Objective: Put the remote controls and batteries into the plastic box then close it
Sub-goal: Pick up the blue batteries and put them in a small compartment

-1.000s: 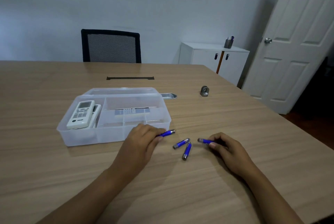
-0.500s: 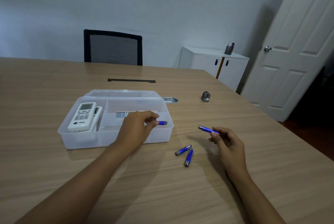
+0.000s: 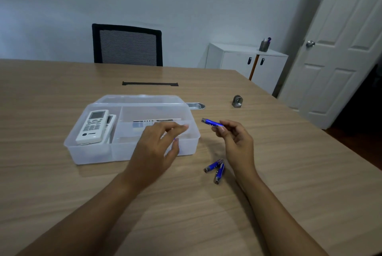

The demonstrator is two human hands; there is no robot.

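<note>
The clear plastic box (image 3: 91,154) stands open on the table, its lid (image 3: 140,98) lying flat behind it. A white remote (image 3: 93,126) rests in the left compartment on top of a second remote (image 3: 111,120). A third remote (image 3: 153,122) lies in the right part. My left hand (image 3: 157,146) hovers over the box's front right compartment with fingers spread; a sliver of blue (image 3: 174,139) shows beneath them. My right hand (image 3: 235,142) holds a blue battery (image 3: 213,123) just right of the box. Two more blue batteries (image 3: 214,165) (image 3: 219,173) lie on the table below that hand.
A small metal block (image 3: 237,101) and a silver oval piece (image 3: 195,105) sit on the table behind the box. A black slot (image 3: 149,84) runs across the tabletop. A black chair (image 3: 127,45), a white cabinet (image 3: 246,63) and a white door (image 3: 339,49) stand beyond.
My left hand carried a battery over the box and spread its fingers there. My right hand lifted its battery off the table and moved it toward the box.
</note>
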